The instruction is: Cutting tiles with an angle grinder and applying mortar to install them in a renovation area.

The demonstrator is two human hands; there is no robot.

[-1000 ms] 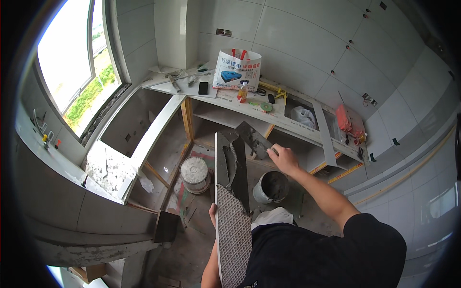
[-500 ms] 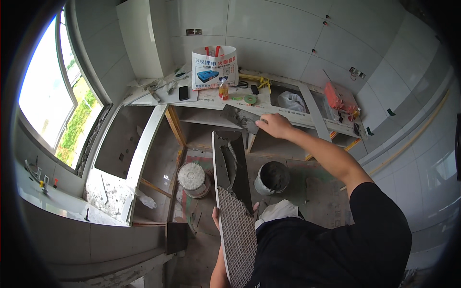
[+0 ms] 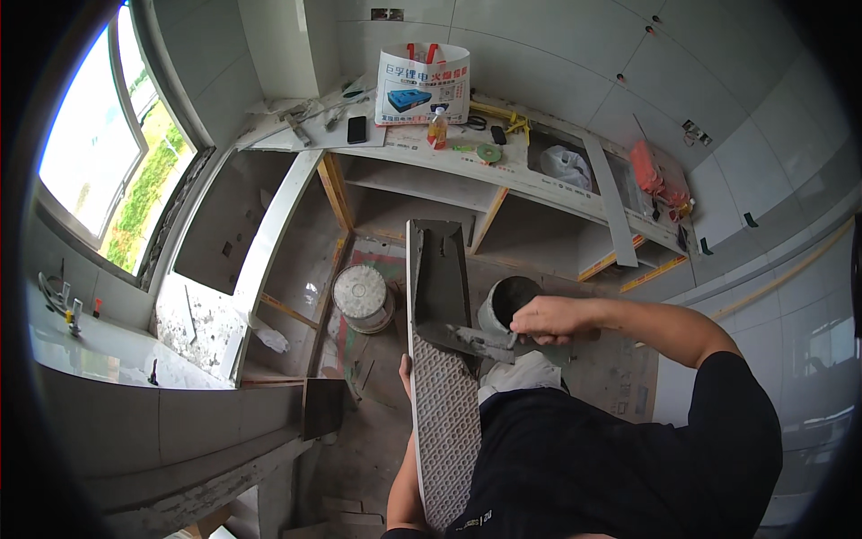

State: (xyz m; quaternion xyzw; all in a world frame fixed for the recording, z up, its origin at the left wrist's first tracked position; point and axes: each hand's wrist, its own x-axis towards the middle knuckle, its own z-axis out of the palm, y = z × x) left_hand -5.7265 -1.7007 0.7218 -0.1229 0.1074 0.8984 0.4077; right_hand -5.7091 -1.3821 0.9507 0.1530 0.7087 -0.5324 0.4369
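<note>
Black cloth of your shirt point(image 3: 620, 440) lies nearest, just right of the lower part of the tile point(image 3: 446, 418), which you hold lengthwise in front of you, its ridged back facing up. Your left hand point(image 3: 406, 375) grips the tile at its left edge; one finger or thumb shows there, and the others are hidden behind, so how they lie you cannot tell. Grey mortar point(image 3: 440, 278) covers the tile's far part, while its near part shows a bare honeycomb pattern. Your right hand point(image 3: 555, 319), to the right of the tile, has its fingers clamped on the handle of a trowel point(image 3: 460, 338), whose smeared blade reaches across the tile at the near edge of the mortar. Lower down, on the floor to the right of the tile and partly behind your right hand, stands a bucket point(image 3: 486, 321), dark inside; to the left of the tile stands another bucket with a whitish, crusted top point(image 3: 362, 295). Beyond the tile's far end runs a pale counter point(image 3: 413, 141) over open cupboards. On it, beyond the tile, are a black phone point(image 3: 357, 130), a bottle point(image 3: 437, 132) of orange drink, a green roll point(image 3: 489, 154) and a white shopping bag point(image 3: 422, 90) with red handles. Far to the tile's right sits a red bag point(image 3: 658, 173); far to its left, a window point(image 3: 85, 148) stands bright against grey tiled walls.
</note>
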